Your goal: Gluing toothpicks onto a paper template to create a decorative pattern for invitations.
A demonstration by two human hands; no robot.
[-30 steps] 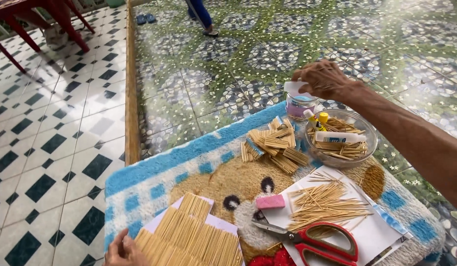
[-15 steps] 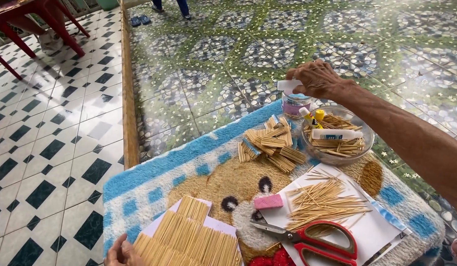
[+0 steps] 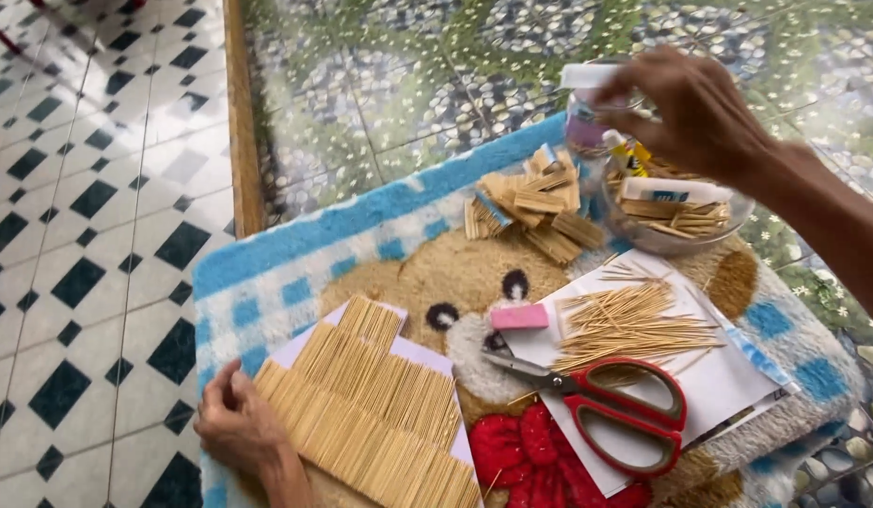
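You work over a fluffy blue rug point(image 3: 295, 245) with a bear face, laid on a floor of black-and-white tiles point(image 3: 88, 216) to its left and green pebble-patterned paving point(image 3: 389, 85) beyond it, the two split by a wooden strip point(image 3: 241, 122).

At the rug's near left corner your left hand point(image 3: 237, 425) rests with fingers loosely curled against the edge of a stepped panel of glued sticks point(image 3: 371, 414); the panel's lower part runs out of view, and you cannot tell whether the fingers grip it or only steady it. Right of the bear's nose lies a pink eraser point(image 3: 519, 316), then white paper point(image 3: 728, 386) carrying loose toothpicks point(image 3: 629, 325) and red scissors point(image 3: 611, 404). Above the bear's face sits a pile of stick bundles point(image 3: 535, 207), and right of it a clear bowl point(image 3: 676, 235) of more pieces.

At the rug's far right edge your right hand point(image 3: 695, 113) closes its fingertips over a glue bottle point(image 3: 585, 103), white cap up; the palm hides much of the bottle, so its base is hard to make out.
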